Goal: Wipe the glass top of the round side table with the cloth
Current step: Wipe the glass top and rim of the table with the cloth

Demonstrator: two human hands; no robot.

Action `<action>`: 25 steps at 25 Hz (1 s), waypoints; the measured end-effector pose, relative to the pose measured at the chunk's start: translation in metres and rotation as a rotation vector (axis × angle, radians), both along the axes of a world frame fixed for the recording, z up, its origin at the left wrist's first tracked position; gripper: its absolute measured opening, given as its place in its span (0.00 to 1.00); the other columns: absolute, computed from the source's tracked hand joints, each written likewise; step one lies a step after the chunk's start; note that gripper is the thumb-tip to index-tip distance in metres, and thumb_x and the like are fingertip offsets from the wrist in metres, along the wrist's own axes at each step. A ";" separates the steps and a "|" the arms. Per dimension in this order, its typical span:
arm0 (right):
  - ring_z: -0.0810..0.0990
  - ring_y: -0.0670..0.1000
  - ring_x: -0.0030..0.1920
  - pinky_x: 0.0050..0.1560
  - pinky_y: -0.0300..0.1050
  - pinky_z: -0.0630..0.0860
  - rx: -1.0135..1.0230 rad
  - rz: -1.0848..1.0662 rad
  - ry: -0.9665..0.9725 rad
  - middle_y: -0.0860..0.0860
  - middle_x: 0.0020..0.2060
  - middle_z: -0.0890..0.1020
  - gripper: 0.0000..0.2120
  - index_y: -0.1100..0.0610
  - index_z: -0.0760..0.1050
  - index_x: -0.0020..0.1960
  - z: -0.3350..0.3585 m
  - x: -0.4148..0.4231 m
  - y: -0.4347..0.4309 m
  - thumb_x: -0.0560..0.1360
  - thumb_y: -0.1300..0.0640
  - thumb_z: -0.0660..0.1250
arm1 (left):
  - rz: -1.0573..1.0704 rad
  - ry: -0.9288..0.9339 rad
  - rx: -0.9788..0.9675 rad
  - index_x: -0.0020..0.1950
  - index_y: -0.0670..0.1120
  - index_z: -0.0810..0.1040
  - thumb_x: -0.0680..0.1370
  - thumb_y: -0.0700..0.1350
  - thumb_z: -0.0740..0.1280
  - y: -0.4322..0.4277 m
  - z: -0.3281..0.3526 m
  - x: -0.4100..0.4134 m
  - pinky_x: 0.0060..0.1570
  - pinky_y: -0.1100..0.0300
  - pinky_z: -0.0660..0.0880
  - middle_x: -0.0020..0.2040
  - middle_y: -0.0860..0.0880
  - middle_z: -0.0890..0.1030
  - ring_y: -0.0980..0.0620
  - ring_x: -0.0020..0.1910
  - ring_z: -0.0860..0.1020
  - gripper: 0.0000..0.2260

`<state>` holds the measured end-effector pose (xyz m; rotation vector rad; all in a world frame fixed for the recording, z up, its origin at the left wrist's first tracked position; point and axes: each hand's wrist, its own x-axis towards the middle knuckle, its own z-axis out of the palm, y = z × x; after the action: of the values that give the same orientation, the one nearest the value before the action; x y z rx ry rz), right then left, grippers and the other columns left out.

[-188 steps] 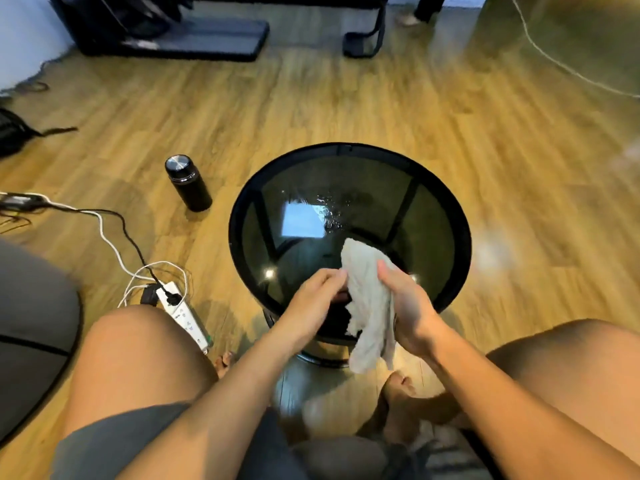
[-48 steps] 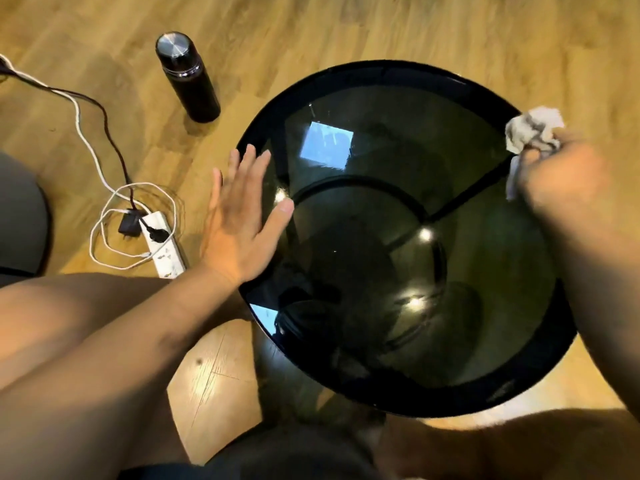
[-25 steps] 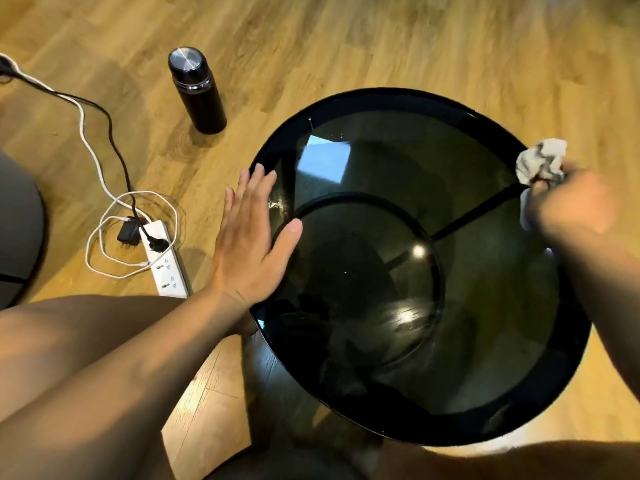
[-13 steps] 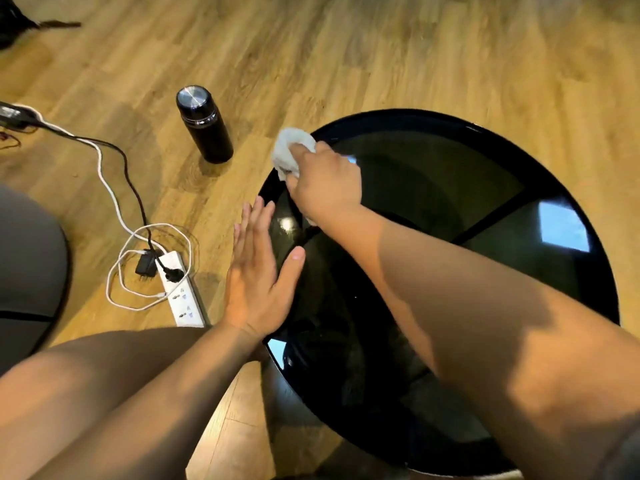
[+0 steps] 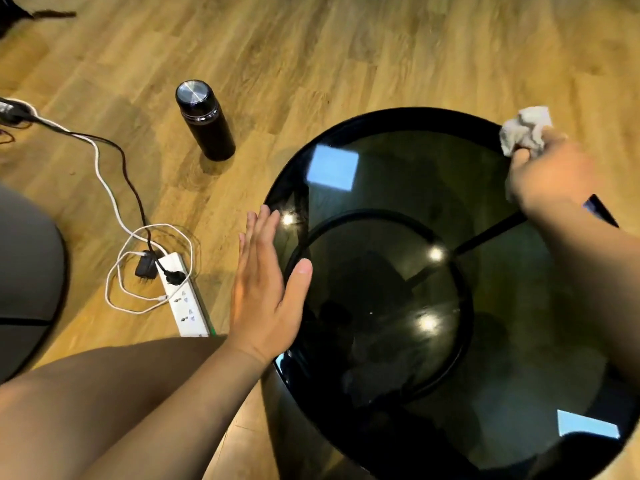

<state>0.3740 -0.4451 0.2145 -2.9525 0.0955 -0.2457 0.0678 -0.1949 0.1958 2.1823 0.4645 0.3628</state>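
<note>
Seen from above, the right hand (image 5: 550,174), fingers bunched around the crumpled cloth (image 5: 524,133), has swept from the dark round table's (image 5: 381,126) left rim to its upper right edge, while the left hand (image 5: 265,289), fingers together, steadies the left rim.

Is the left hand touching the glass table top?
Touching. The head view shows the left hand laid flat across the side table's near-left rim, thumb lying on the dark glass with no gap visible.
</note>
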 end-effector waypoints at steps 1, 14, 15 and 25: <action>0.77 0.69 0.56 0.56 0.59 0.74 -0.039 0.061 0.006 0.66 0.56 0.78 0.21 0.56 0.73 0.60 0.003 0.000 0.016 0.71 0.49 0.55 | 0.003 0.009 -0.012 0.80 0.48 0.53 0.79 0.57 0.53 0.001 0.000 0.000 0.77 0.62 0.39 0.80 0.54 0.50 0.55 0.81 0.45 0.30; 0.79 0.53 0.36 0.32 0.42 0.73 0.079 0.968 0.066 0.54 0.41 0.79 0.26 0.51 0.76 0.63 0.005 -0.341 0.068 0.67 0.47 0.73 | -0.076 0.085 -0.007 0.80 0.48 0.53 0.80 0.57 0.50 0.003 0.006 -0.003 0.78 0.45 0.38 0.82 0.46 0.49 0.55 0.79 0.44 0.29; 0.79 0.54 0.36 0.32 0.44 0.74 0.051 0.975 0.036 0.54 0.41 0.79 0.24 0.49 0.75 0.63 0.006 -0.329 0.058 0.68 0.47 0.71 | -0.091 0.088 0.070 0.80 0.47 0.54 0.80 0.57 0.49 0.003 0.004 -0.002 0.77 0.45 0.36 0.82 0.45 0.48 0.53 0.80 0.43 0.29; 0.76 0.69 0.58 0.58 0.58 0.74 -0.107 0.039 0.094 0.66 0.60 0.76 0.24 0.50 0.70 0.70 0.016 -0.124 -0.159 0.74 0.50 0.60 | -0.054 0.170 0.297 0.79 0.46 0.57 0.82 0.54 0.53 0.004 -0.001 0.006 0.77 0.46 0.35 0.82 0.43 0.52 0.42 0.81 0.43 0.26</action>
<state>0.2496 -0.6042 0.2310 -3.0687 0.0383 -0.1091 0.0733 -0.1905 0.1951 2.5229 0.4671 0.2286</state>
